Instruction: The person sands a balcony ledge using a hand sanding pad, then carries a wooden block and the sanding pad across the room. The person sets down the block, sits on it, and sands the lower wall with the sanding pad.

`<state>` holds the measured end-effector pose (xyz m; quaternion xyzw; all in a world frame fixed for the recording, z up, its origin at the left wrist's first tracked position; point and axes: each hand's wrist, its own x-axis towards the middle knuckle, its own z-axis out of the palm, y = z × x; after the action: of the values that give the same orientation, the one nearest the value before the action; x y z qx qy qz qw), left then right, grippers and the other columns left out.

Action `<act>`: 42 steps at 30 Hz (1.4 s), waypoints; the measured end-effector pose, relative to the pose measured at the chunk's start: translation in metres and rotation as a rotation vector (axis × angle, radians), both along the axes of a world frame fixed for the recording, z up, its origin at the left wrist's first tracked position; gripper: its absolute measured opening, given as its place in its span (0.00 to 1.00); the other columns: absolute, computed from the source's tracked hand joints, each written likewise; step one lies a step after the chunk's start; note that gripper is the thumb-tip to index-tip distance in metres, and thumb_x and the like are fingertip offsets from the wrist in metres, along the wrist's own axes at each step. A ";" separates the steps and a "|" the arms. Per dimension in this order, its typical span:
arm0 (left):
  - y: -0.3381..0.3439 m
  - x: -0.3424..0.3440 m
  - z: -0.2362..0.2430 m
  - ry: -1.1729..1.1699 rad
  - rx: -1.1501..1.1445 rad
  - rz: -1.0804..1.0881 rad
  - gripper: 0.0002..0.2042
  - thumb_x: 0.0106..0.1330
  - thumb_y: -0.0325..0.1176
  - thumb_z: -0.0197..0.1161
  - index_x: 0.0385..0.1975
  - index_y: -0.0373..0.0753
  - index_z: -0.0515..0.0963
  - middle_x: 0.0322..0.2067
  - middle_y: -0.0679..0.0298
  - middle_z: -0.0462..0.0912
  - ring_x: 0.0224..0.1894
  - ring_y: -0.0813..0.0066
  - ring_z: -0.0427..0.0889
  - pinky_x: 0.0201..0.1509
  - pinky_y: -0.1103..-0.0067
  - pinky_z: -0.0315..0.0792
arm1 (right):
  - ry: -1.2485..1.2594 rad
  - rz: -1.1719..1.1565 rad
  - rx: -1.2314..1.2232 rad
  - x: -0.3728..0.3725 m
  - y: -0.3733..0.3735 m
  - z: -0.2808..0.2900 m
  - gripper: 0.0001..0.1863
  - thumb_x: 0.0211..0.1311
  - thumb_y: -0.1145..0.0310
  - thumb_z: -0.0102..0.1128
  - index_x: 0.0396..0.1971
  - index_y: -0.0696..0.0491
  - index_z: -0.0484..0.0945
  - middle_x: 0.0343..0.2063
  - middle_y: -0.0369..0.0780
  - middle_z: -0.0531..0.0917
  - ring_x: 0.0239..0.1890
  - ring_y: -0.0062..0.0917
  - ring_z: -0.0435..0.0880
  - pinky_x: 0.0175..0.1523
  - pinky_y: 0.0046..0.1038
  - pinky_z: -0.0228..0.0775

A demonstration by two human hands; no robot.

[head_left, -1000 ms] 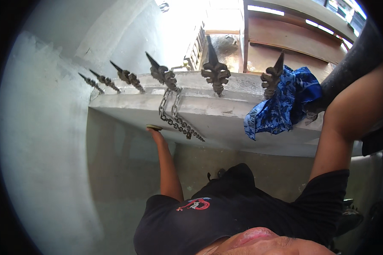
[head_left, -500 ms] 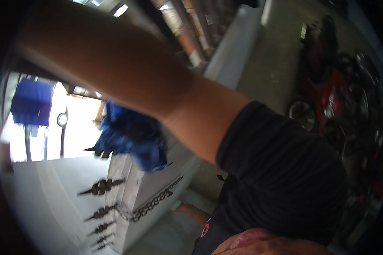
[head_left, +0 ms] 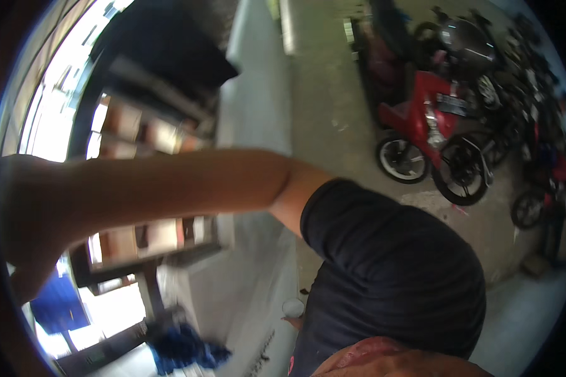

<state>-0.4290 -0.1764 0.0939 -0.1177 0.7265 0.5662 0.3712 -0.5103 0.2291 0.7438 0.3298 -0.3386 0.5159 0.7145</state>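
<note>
My right arm stretches across to the left, its dark short sleeve on the right side. At the left rim my right hand (head_left: 31, 213) is dark and blurred; its fingers are mostly cut off, so a grip cannot be made out. Blue cloth (head_left: 60, 305) hangs just below it in the picture. Low in the middle, beside my dark shirt (head_left: 327, 308), a small part of my left hand (head_left: 290, 322) shows. It touches a round whitish cup-like vessel (head_left: 292, 307).
A red motorcycle (head_left: 421, 113) and several others stand on the floor at the right. A pale low wall (head_left: 251, 113) runs down the middle. Shelving-like frames (head_left: 144, 245), a black covering (head_left: 163, 50) and crumpled blue cloth (head_left: 185, 349) lie to the left.
My right arm has swung lower in the picture, its hand now showing at the left rim. The view has turned, bringing more of the motorcycles in and shifting the chain and blue cloth downward.
</note>
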 end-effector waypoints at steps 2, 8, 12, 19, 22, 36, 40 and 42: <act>0.058 0.001 -0.005 -0.040 0.008 -0.093 0.31 0.75 0.58 0.40 0.65 0.38 0.65 0.60 0.54 0.71 0.60 0.61 0.72 0.60 0.64 0.69 | -0.167 -0.229 -0.081 0.024 0.091 -0.071 0.07 0.63 0.72 0.60 0.39 0.55 0.75 0.31 0.38 0.73 0.34 0.28 0.76 0.40 0.33 0.72; 0.210 0.001 -0.016 -0.110 0.044 -0.298 0.31 0.75 0.59 0.41 0.65 0.38 0.65 0.59 0.54 0.72 0.59 0.62 0.74 0.58 0.65 0.70 | -1.384 -0.593 -0.351 0.190 0.284 -0.378 0.10 0.68 0.68 0.57 0.41 0.55 0.67 0.37 0.44 0.74 0.37 0.38 0.76 0.43 0.35 0.70; 0.327 -0.031 -0.008 -0.135 0.135 -0.467 0.31 0.75 0.60 0.41 0.64 0.39 0.65 0.59 0.55 0.73 0.58 0.63 0.74 0.57 0.66 0.71 | -2.031 -0.498 -0.457 0.347 0.300 -0.509 0.20 0.67 0.56 0.54 0.51 0.54 0.69 0.45 0.48 0.78 0.46 0.45 0.79 0.50 0.40 0.71; 0.593 -0.070 0.007 -0.114 -0.004 -0.829 0.38 0.70 0.70 0.38 0.71 0.51 0.56 0.67 0.63 0.65 0.65 0.59 0.69 0.61 0.60 0.68 | -2.018 -0.786 -0.933 0.490 0.352 -0.545 0.22 0.65 0.55 0.58 0.50 0.55 0.70 0.42 0.50 0.80 0.45 0.45 0.81 0.50 0.42 0.72; 0.685 -0.068 0.013 -0.143 -0.056 -0.929 0.38 0.69 0.70 0.40 0.71 0.51 0.56 0.67 0.63 0.64 0.65 0.59 0.69 0.62 0.59 0.67 | -1.868 -1.033 -1.036 0.513 0.381 -0.543 0.20 0.64 0.59 0.60 0.48 0.56 0.70 0.38 0.50 0.81 0.42 0.46 0.82 0.47 0.42 0.72; 1.054 -0.063 0.007 -0.189 0.256 -0.972 0.23 0.75 0.55 0.39 0.62 0.52 0.67 0.60 0.67 0.72 0.57 0.63 0.75 0.56 0.58 0.69 | -2.401 -0.595 -1.348 0.545 0.415 -0.746 0.24 0.58 0.60 0.58 0.47 0.64 0.78 0.35 0.53 0.83 0.44 0.46 0.83 0.51 0.41 0.73; 1.173 -0.072 0.019 -0.389 0.413 -0.925 0.23 0.74 0.56 0.39 0.59 0.51 0.70 0.57 0.67 0.75 0.56 0.66 0.76 0.53 0.62 0.70 | -2.655 -0.141 -1.264 0.561 0.432 -0.768 0.16 0.57 0.62 0.58 0.35 0.60 0.83 0.31 0.50 0.85 0.33 0.36 0.86 0.38 0.39 0.77; 1.223 -0.078 0.026 -0.378 0.455 -0.923 0.24 0.73 0.58 0.40 0.58 0.51 0.71 0.56 0.67 0.76 0.56 0.65 0.76 0.53 0.63 0.70 | -2.227 0.187 -1.777 0.564 0.461 -0.755 0.18 0.66 0.53 0.56 0.39 0.54 0.80 0.21 0.41 0.81 0.24 0.24 0.82 0.27 0.31 0.72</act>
<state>-0.5067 1.0468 0.1196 0.1968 0.4826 0.4566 0.7211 0.0542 0.6901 -0.0108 -0.7693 -0.2607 0.5831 0.0101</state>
